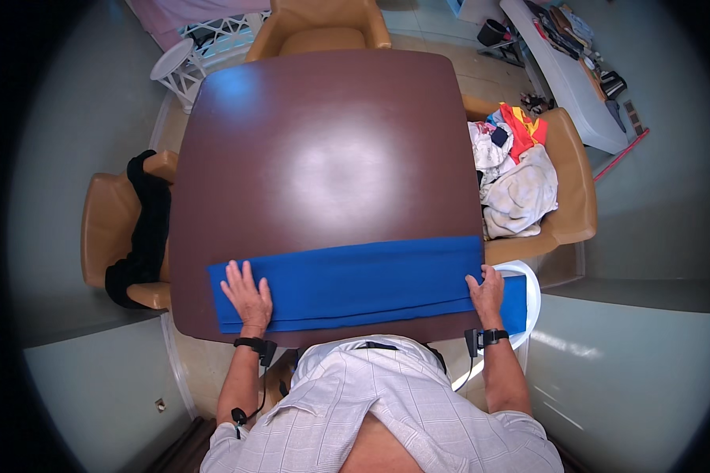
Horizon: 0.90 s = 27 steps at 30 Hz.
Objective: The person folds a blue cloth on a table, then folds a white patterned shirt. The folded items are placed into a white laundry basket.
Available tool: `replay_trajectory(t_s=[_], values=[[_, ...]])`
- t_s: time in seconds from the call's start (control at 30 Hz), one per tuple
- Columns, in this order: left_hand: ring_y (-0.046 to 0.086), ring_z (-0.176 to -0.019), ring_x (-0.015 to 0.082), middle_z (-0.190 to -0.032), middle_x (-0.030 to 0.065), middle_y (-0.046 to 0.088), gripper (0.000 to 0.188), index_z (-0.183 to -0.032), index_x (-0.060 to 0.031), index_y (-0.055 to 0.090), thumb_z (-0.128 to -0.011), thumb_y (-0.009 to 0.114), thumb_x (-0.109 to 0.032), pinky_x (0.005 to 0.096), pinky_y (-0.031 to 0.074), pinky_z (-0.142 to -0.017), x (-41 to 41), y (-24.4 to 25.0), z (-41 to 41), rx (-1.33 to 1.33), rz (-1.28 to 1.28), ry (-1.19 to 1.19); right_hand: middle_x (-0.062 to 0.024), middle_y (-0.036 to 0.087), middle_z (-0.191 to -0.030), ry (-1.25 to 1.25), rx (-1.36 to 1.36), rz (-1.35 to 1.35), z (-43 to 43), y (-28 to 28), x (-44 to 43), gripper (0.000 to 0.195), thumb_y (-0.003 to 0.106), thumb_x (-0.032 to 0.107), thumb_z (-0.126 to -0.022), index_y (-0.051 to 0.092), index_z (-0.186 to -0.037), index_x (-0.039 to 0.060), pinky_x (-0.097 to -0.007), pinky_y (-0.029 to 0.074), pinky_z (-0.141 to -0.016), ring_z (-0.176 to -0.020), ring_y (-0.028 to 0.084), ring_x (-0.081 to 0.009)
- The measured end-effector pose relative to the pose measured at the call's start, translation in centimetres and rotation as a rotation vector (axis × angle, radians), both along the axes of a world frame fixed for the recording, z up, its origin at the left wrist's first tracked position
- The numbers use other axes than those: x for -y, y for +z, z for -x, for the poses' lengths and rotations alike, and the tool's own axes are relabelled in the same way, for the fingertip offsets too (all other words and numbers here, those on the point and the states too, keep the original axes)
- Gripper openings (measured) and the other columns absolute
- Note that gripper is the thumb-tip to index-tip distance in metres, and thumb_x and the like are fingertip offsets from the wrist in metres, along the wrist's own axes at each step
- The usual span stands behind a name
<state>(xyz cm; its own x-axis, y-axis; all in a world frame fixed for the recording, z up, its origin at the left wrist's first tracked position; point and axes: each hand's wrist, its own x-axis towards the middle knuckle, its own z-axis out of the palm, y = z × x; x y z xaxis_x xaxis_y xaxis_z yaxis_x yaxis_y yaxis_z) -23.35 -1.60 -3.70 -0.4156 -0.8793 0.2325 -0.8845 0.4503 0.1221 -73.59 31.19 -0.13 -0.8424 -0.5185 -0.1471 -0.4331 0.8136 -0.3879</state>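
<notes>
A long, folded blue cloth (361,284) lies flat along the near side of a dark brown table (260,177). Fold lines run along its near edge. My left hand (251,300) rests palm down on the cloth's left end, its fingers spread. At the right end, by the table's edge, my right hand (489,295) touches the cloth, with thumb and fingers apart. Beneath the right forearm, a white round container (533,295) stands beside the table. Another piece of blue cloth (513,301) is in it, partly hidden by my right hand and wrist.
A tan armchair (574,177) on the right carries piled clothes (520,183). Black cloth (151,219) drapes over the left armchair (109,219). A third armchair (325,38) stands at the far side. White side table (174,59) is far left; a cluttered white table (568,88) is far right.
</notes>
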Motion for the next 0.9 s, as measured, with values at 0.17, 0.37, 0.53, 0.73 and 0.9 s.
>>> replay_trajectory(t_s=[0.17,0.37,0.53,0.73,0.9], values=[[0.033,-0.164,0.0490,-0.175,0.0280,0.039,0.068,-0.161,-0.0054,0.054,-0.099,0.077,-0.023,0.0709,0.020,-0.133,-3.9,1.8,7.2,-0.099,-0.131,-0.333,-0.0189,0.080,-0.107,-0.052,0.087,-0.054,0.9,-0.4,0.6,0.048,0.092,0.031,-0.088,0.072,-0.121,0.0022,-0.0490,0.061,-0.091,-0.102,0.076,-0.0402],[0.046,-0.158,0.0470,-0.168,0.0259,0.050,0.061,-0.155,-0.0044,0.060,-0.098,0.080,-0.016,0.0637,0.032,-0.132,-6.8,4.3,14.8,-0.247,-0.294,-0.707,-0.0216,0.078,-0.099,-0.013,0.203,-0.048,2.6,-1.1,0.5,0.039,0.091,0.032,-0.085,0.070,-0.103,0.0040,-0.0481,0.060,-0.084,-0.094,0.076,-0.0417],[0.056,-0.149,0.0447,-0.160,0.0246,0.059,0.053,-0.153,-0.0035,0.062,-0.104,0.076,-0.014,0.0564,0.044,-0.126,-6.7,6.6,20.6,-0.304,-0.395,-0.956,-0.0228,0.077,-0.098,0.011,0.103,0.066,2.0,-1.4,0.5,0.034,0.087,0.028,-0.090,0.067,-0.105,0.0043,-0.0509,0.059,-0.082,-0.095,0.075,-0.0452],[0.068,-0.136,0.0415,-0.150,0.0253,0.067,0.050,-0.156,-0.0009,0.058,-0.110,0.071,-0.017,0.0475,0.058,-0.113,-7.3,6.5,25.0,-0.547,-0.773,-0.877,-0.0232,0.077,-0.100,-0.021,0.127,0.236,1.0,-0.1,0.9,0.027,0.084,0.021,-0.096,0.067,-0.108,0.0036,-0.0514,0.059,-0.084,-0.096,0.075,-0.0467],[0.070,-0.130,0.0311,-0.158,0.0190,0.062,0.062,-0.169,-0.0035,0.045,-0.118,0.059,-0.036,0.0459,0.061,-0.108,-8.3,5.1,26.4,-0.741,-1.489,-0.402,-0.0214,0.077,-0.101,0.183,0.186,0.447,-1.9,6.5,3.9,0.022,0.082,0.014,-0.096,0.069,-0.111,0.0042,-0.0482,0.060,-0.084,-0.096,0.075,-0.0449]])
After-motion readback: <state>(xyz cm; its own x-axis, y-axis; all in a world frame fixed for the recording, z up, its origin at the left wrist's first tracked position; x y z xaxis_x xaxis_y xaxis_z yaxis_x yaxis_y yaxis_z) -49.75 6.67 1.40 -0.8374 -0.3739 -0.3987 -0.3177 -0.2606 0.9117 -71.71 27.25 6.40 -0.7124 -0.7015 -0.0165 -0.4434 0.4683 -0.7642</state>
